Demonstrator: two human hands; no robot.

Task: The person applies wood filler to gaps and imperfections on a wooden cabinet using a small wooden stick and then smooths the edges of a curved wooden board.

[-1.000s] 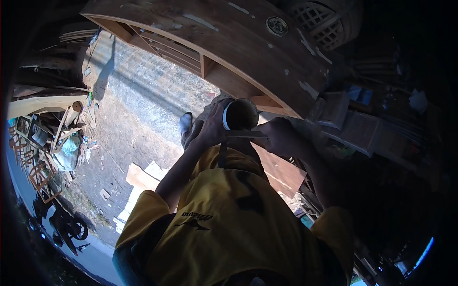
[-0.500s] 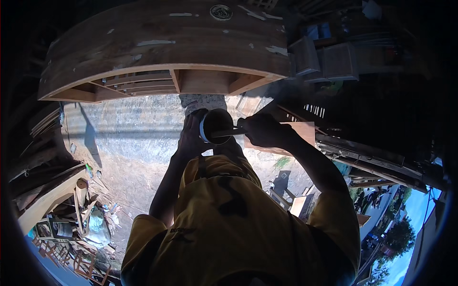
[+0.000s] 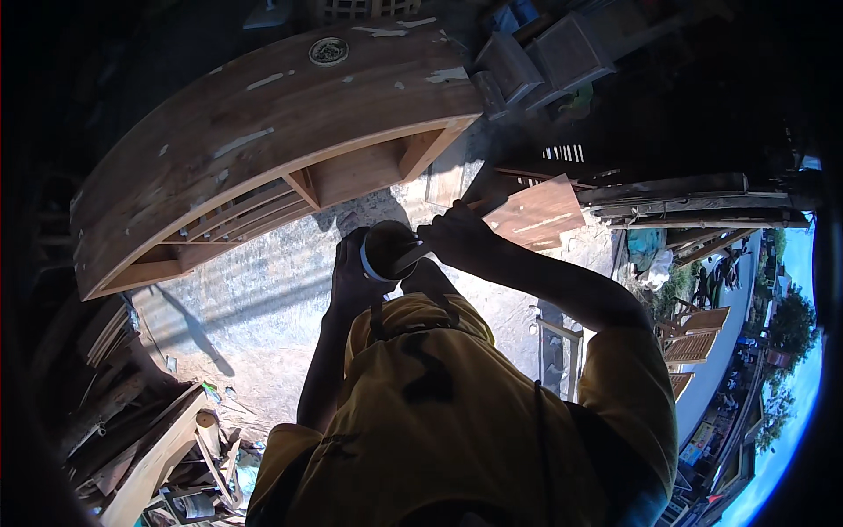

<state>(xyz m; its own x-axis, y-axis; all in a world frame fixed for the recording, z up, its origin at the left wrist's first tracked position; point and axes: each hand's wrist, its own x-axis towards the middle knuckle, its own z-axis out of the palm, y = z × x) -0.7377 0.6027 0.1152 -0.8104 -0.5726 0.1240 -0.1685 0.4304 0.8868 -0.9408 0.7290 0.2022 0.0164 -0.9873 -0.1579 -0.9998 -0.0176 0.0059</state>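
My left hand (image 3: 349, 268) is wrapped around the side of a round cup-like tub (image 3: 383, 242) with a pale rim, held in front of my body. The tub's inside is dark, and I cannot make out what it contains. My right hand (image 3: 458, 237) is closed on a flat stick-like tool (image 3: 408, 259) whose end reaches into the tub; shadow hides its exact kind. Beyond my hands lies a long wooden cabinet (image 3: 211, 132) with pale filler-like smears on its top. A round shallow dish (image 3: 328, 52) of lumpy pale stuff sits on it.
Compartments and slats face me along the cabinet's open side. A plywood sheet (image 3: 537, 215) lies right of my hands. Scrap wood (image 3: 167, 457) is heaped at the lower left. Long boards (image 3: 694, 206) are stacked at the right, and wooden drawers (image 3: 571, 53) at the far right.
The view has turned, so the cabinet now slants down to the left. Both hands have shifted slightly left and down in the picture, still with the tub and tool.
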